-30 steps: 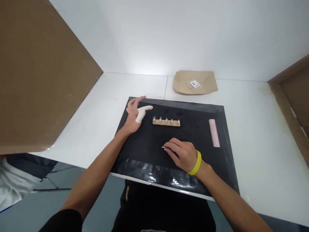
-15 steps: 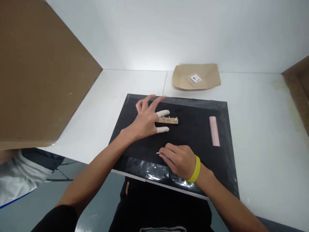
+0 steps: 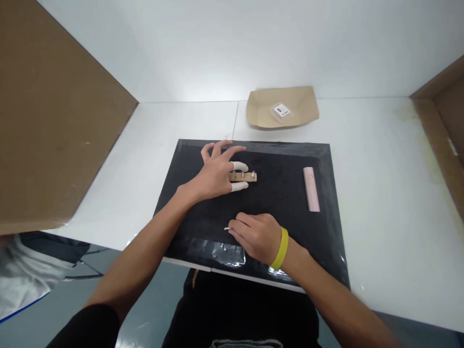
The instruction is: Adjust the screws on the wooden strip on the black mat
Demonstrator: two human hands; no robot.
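Right hand pinches a thin white stick over the near part of the black mat. Beyond it, the left hand has its covered thumb and index finger on either side of the strip; whether they press it cannot be told. Farther right lies a pink bar, and at the back of the worktop a tray holds a clear box.

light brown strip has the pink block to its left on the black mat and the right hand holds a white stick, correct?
No, the pink block is to the right of the light brown strip on the black mat, as the head view shows; the right hand does hold a white stick.
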